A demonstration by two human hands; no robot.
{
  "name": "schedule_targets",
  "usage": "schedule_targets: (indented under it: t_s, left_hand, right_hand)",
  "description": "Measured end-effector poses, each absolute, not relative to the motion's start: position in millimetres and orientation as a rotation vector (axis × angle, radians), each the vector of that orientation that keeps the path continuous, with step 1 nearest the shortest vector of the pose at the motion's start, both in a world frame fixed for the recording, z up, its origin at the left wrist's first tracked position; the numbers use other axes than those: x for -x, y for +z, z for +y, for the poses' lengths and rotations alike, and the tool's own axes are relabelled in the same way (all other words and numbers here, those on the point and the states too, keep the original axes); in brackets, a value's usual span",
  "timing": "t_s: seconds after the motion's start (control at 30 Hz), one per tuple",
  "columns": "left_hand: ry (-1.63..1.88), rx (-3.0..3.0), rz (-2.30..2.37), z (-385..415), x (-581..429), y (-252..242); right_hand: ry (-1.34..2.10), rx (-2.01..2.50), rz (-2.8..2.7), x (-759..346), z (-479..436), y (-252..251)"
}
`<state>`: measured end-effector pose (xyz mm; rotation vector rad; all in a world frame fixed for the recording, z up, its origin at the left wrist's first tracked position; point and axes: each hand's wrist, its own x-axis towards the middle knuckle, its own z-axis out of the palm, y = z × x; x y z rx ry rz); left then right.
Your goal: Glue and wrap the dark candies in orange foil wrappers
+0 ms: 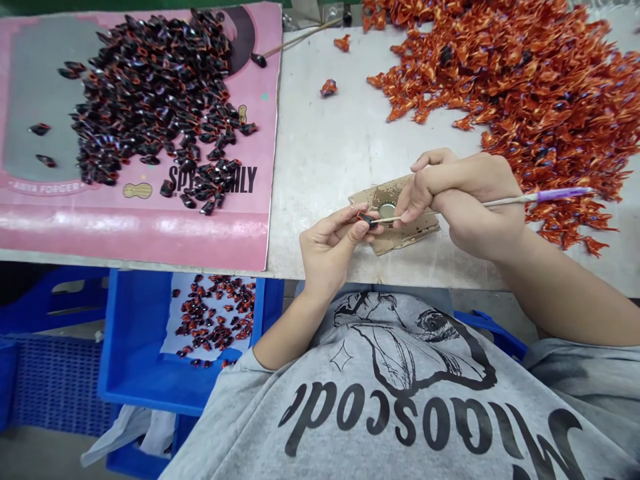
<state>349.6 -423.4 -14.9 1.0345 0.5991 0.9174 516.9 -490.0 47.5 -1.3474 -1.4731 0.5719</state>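
Note:
My left hand [330,247] pinches a small black-and-orange plastic piece [367,219] between thumb and fingers. With fingers closed, my right hand [465,193] grips a thin brush-like stick [505,201] with a purple end. Its pale tip meets the small piece or lies right against it; the exact contact is too small to tell. Beneath both hands lies a stained scrap of cardboard [383,244]. On that cardboard sits a metal bottle cap [387,212], partly behind my right fingers.
A large heap of orange pieces [545,87] covers the right of the table. Many black pieces [155,87] are piled on a pink mat [220,233] at left. Another stick [300,40] lies at the back. Below the edge, a blue crate [135,367] holds more pieces on white paper.

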Motion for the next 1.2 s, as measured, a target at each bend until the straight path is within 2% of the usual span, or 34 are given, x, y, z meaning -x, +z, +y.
schedule_targets:
  t_s: [0.4, 0.97, 1.2]
  left_hand:
    - [0.909, -1.090, 0.613, -424.4, -348.5, -16.1]
    - [0.853, -1.080, 0.630, -424.3, -346.3, -18.3]
    - [0.831, -1.102, 0.630, -422.9, -345.9, -18.0]
  right_hand:
    - [0.652, 1.367, -1.282, -512.5, -490.7, 55.2]
    - [0.728, 1.385, -1.295, -511.5, -488.8, 53.8]
    - [0.655, 1.288, -1.342, -513.5, -488.2, 49.4]
